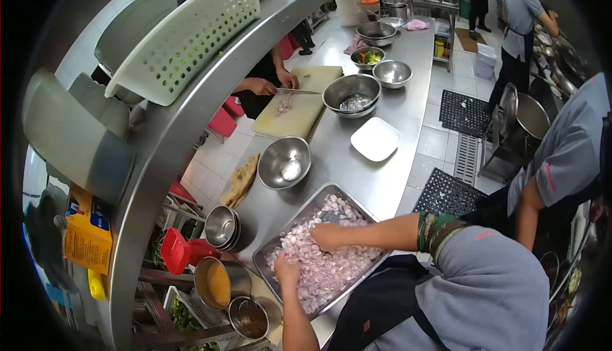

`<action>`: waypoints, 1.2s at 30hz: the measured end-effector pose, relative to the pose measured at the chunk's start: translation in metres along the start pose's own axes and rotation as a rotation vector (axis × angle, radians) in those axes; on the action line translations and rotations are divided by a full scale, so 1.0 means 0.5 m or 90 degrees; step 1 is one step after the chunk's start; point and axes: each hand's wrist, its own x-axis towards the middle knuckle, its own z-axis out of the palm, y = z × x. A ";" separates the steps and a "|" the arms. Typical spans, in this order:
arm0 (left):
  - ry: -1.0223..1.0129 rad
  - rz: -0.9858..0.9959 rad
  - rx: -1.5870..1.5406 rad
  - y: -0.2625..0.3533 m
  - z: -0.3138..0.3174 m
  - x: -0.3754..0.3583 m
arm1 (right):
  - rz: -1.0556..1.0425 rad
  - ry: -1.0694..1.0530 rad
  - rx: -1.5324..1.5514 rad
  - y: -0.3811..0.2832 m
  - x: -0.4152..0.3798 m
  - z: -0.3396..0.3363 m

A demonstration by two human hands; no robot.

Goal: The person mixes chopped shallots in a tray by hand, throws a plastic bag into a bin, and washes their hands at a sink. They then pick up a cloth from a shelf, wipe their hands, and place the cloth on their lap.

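Note:
A rectangular metal tray point(260, 263) holds a wide heap of sliced pinkish shallots or onions point(338, 271). My right hand point(327, 237) reaches into the heap near the tray's far part, its fingers mostly buried in the slices. Beside the near left rim, my left hand point(287, 270) touches the heap, with its fingertips partly hidden. Whether either hand grips any slices cannot be made out. A steel bowl point(284, 163) stands beyond the tray, and a white square dish point(375, 139) lies to its right.
Across the counter, another person's hands point(271, 86) hold a knife point(299, 91) over a cutting board point(306, 112). Metal bowls point(351, 93) stand behind. A co-worker point(561, 147) is close on the right. Pots point(221, 282) sit at lower left; a shelf point(185, 105) arches overhead.

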 end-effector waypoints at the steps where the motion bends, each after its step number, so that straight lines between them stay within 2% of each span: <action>1: -0.033 -0.033 -0.038 0.022 -0.041 -0.013 | -0.005 -0.038 -0.015 -0.005 0.007 -0.018; 2: 0.010 0.066 -0.022 -0.004 -0.045 0.003 | -0.014 -0.080 -0.030 -0.013 0.009 -0.060; 4: 0.086 0.234 0.020 -0.134 -0.016 0.036 | -0.033 -0.153 -0.069 -0.056 -0.008 -0.138; 5: 0.091 0.289 0.162 -0.226 0.017 0.080 | -0.045 -0.179 -0.100 -0.069 -0.008 -0.177; 7: 0.046 0.113 0.027 -0.108 -0.017 0.034 | -0.118 -0.133 -0.099 -0.031 0.049 -0.128; 8: 0.029 0.046 0.037 -0.124 0.011 0.055 | -0.116 -0.131 -0.138 -0.033 0.055 -0.112; 9: 0.044 0.020 0.053 -0.102 0.020 0.042 | -0.114 -0.120 -0.184 -0.038 0.059 -0.099; 10: 0.060 0.000 0.065 -0.077 0.035 0.030 | -0.084 -0.075 -0.151 -0.045 0.068 -0.064; 12: 0.121 0.019 -0.012 -0.079 0.074 0.042 | -0.011 0.018 -0.087 -0.045 0.089 0.006; 15: 0.044 0.054 -0.183 -0.050 0.027 0.045 | -0.027 0.018 -0.021 -0.075 0.071 -0.050; 16: 0.105 0.127 -0.130 -0.051 0.022 0.041 | -0.054 0.010 -0.024 -0.069 0.084 -0.054; 19: 0.054 0.147 -0.078 -0.070 -0.031 -0.002 | -0.023 -0.077 0.020 -0.031 0.061 -0.101; 20: 0.025 0.147 -0.090 -0.098 -0.033 -0.013 | -0.065 -0.141 -0.086 -0.018 0.041 -0.117; 22: 0.012 0.045 -0.045 -0.085 -0.032 -0.068 | -0.129 -0.204 -0.243 -0.036 -0.030 -0.172; 24: 0.009 -0.020 -0.014 -0.068 -0.005 -0.108 | -0.097 -0.117 -0.261 -0.071 -0.111 -0.151; 25: 0.030 -0.041 -0.029 -0.046 0.008 -0.116 | -0.044 -0.031 -0.229 -0.072 -0.140 -0.110; 27: 0.067 -0.078 -0.062 0.006 0.028 -0.133 | 0.009 0.059 -0.145 -0.046 -0.125 -0.053; 29: 0.098 -0.015 -0.176 -0.019 0.079 -0.098 | 0.007 0.068 -0.035 -0.025 -0.075 0.007; 31: 0.082 0.046 -0.254 -0.033 0.085 -0.065 | 0.047 0.042 -0.012 -0.042 -0.056 -0.028; 32: 0.116 0.077 -0.214 -0.035 0.083 -0.067 | 0.061 0.028 -0.021 -0.039 -0.045 -0.041; 35: 0.028 0.018 -0.192 0.011 -0.008 -0.092 | 0.057 -0.032 -0.036 -0.036 -0.041 -0.113; 36: 0.028 0.044 -0.139 -0.027 -0.002 -0.085 | 0.050 -0.075 -0.012 -0.013 -0.042 -0.134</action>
